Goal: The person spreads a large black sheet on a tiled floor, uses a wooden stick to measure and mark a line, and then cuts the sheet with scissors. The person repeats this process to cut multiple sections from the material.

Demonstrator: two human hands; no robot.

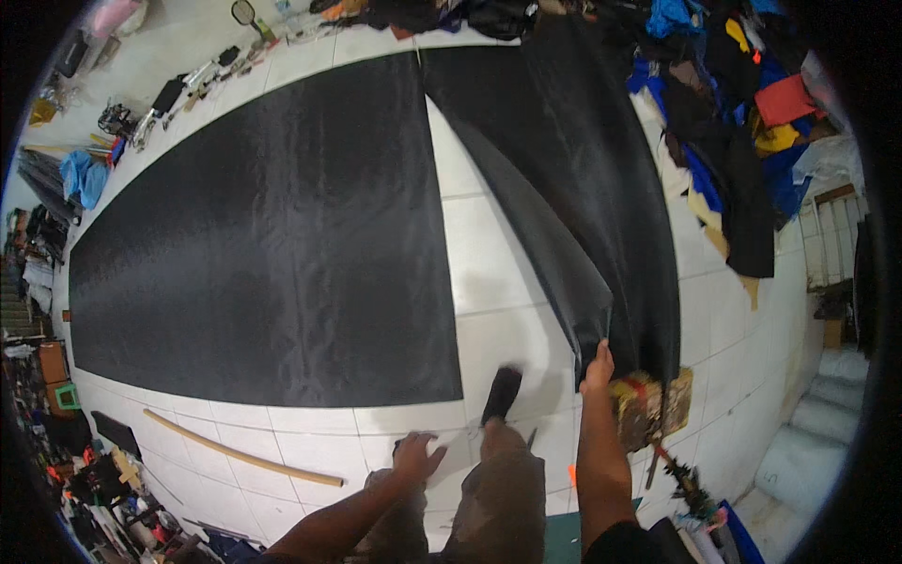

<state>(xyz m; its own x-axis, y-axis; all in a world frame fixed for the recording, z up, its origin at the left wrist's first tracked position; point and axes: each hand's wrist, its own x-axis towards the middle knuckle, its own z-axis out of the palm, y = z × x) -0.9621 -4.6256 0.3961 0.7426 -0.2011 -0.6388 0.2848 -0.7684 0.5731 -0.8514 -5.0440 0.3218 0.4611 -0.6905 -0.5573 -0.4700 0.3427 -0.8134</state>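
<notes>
On white floor tiles point(493, 263), a faintly glossy black folded sheet point(583, 188) is lying beside a rippled flat sheet point(272, 235); the right hand point(598, 368) is gripping the fold's corner, the left hand point(416, 458) is hanging empty, loosely open.

black sleeve point(628, 545), greyish-brown legwear point(498, 508) and dark footwear point(503, 393)

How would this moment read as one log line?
Right hand: holding folded edge of right-side black sheet | Left hand: open, apparently empty | Left-side black sheet: spread on tiled floor
</notes>
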